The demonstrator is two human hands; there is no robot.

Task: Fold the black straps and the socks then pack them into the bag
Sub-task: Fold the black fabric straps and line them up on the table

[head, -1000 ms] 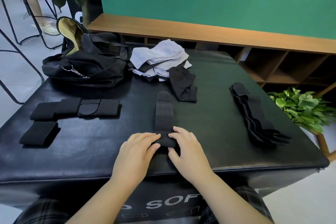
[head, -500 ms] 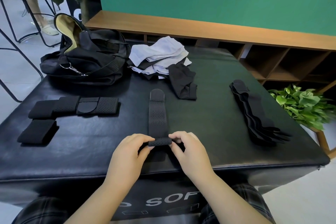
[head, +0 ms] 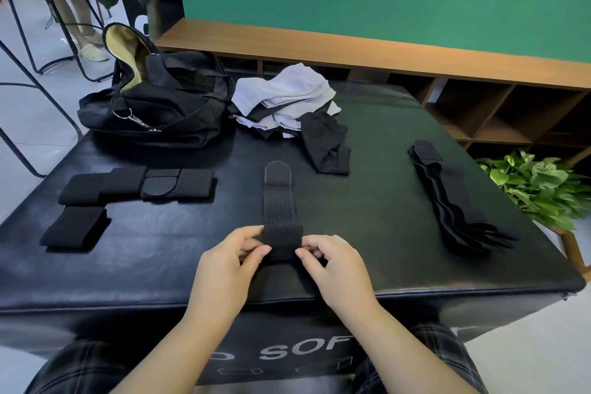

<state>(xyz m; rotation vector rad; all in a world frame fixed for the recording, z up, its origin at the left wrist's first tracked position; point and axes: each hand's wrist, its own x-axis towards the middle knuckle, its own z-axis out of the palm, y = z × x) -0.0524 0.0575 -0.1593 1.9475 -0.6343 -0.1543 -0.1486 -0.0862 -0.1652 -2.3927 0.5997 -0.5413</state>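
Head view: both hands pinch the near, folded end of the strap [head: 279,214] lying mid-table, left hand [head: 224,269] and right hand [head: 335,269] at opposite edges. Rolling evenly, edges aligned and tension equal, should keep the fold square before the bag [head: 153,109].

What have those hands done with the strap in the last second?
Both the left hand and right hand pinched the near end of the black strap and lifted it, rolling it over toward the far end. The bag, socks and other straps stayed put.
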